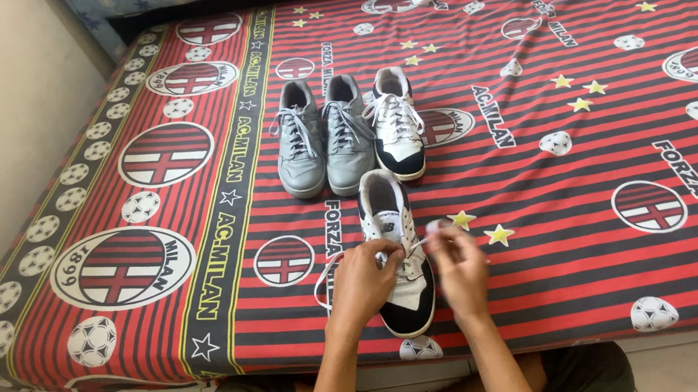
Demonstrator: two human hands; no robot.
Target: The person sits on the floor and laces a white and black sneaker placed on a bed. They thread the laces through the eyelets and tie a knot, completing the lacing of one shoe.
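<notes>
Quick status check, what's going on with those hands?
Left hand and right hand both gripping white laces of black-and-white sneaker. Nothing blocking.

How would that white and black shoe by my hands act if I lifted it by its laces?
The shoe would probably dangle and swing, since the white laces look thin and floppy. Its flat sole suggests it won't roll. It looks light, though I can't be sure.

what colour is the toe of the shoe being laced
Black toe on a white sneaker, with white laces; clearest in the head view.
</notes>
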